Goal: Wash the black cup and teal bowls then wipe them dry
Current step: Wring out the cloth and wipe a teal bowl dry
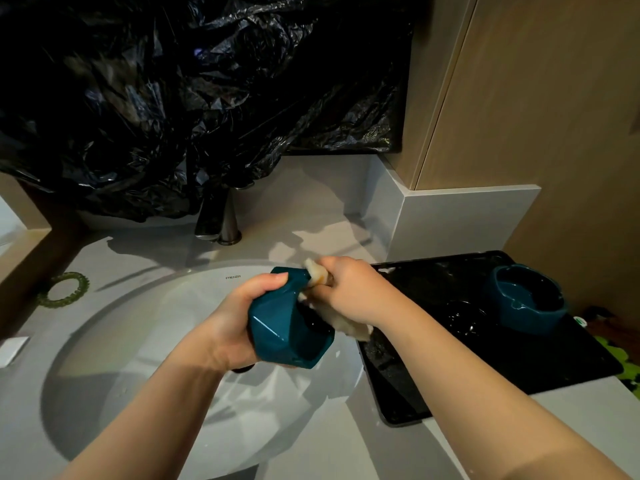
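Left hand [239,317]: fingers and thumb curl round the outside of a teal bowl [277,323], which is tipped on its side with its mouth toward the other hand.
Right hand [349,289]: closed round a pale cloth [346,323], pushing it against the rim and inside of the bowl; part of the cloth hangs below the fist.
Sink [138,323]: directly under both grips; no water is seen running.
Tray [554,358]: black, just right of the grip on the cloth; it looks wet.
Black cup [464,315]: on the tray, nearest the cloth hand, hard to make out.
Second bowl [526,306]: upright on the tray, beyond the cup.
Tap [221,216]: behind the grips, past the basin.
Progress: one bowl is being rubbed; I cannot tell whether this is scrubbing or drying. The cup and second bowl look wet, so they are probably washed and still need wiping.
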